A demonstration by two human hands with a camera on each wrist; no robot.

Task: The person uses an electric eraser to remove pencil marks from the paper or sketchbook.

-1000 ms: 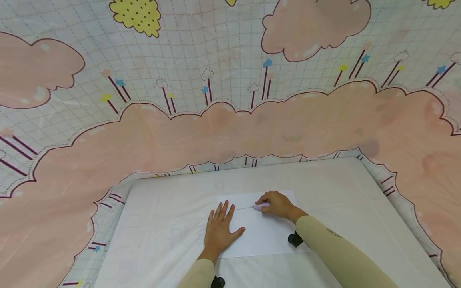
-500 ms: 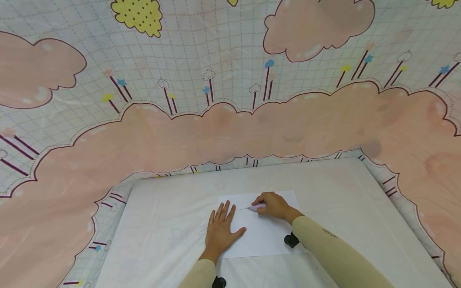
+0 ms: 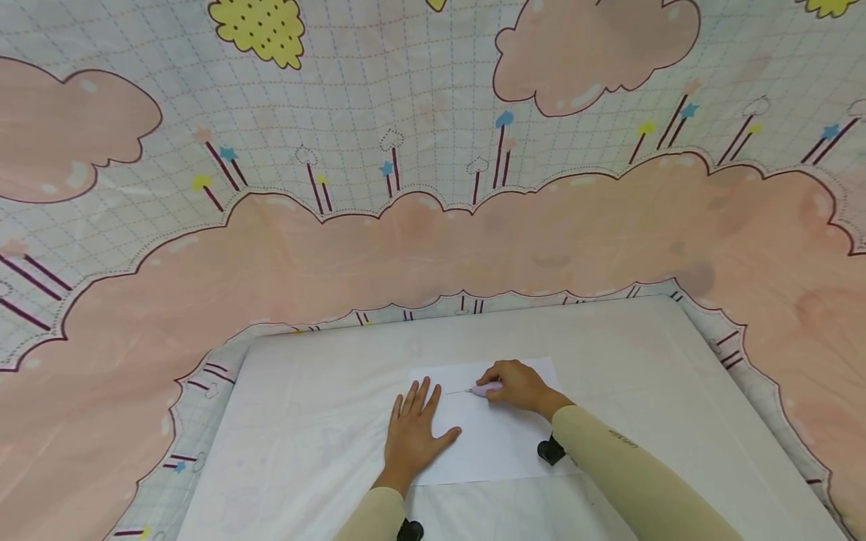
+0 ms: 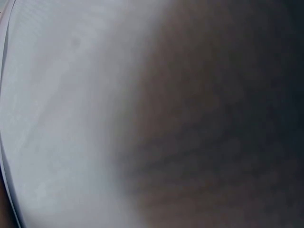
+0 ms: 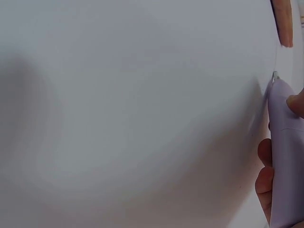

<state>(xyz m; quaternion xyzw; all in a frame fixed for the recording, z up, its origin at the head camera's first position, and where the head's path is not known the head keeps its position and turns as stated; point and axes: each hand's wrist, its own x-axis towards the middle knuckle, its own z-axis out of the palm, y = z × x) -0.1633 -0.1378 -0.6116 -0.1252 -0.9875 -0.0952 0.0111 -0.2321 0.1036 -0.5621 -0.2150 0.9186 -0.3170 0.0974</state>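
Observation:
A white sheet of paper (image 3: 494,443) lies flat on the white-covered table. My left hand (image 3: 413,439) presses on its left side, fingers spread and thumb pointing right. My right hand (image 3: 521,387) grips a lavender utility knife (image 3: 485,389) over the upper part of the sheet, its tip pointing left at a thin line on the paper. In the right wrist view the thumb rests on top of the knife's body (image 5: 286,156), fingers curl underneath, and a small metal tip shows. A fingertip of the other hand appears beyond it. The left wrist view is mostly blurred and dark.
The white-covered table (image 3: 311,421) extends around the paper on all sides. Behind it hangs a peach and white patterned cloth (image 3: 419,248) with clouds and stars. Black wrist cameras (image 3: 551,451) sit below the wrists.
My right hand with the utility knife has shifted slightly left along the line, then a little back to the right. The left hand and the paper stay put.

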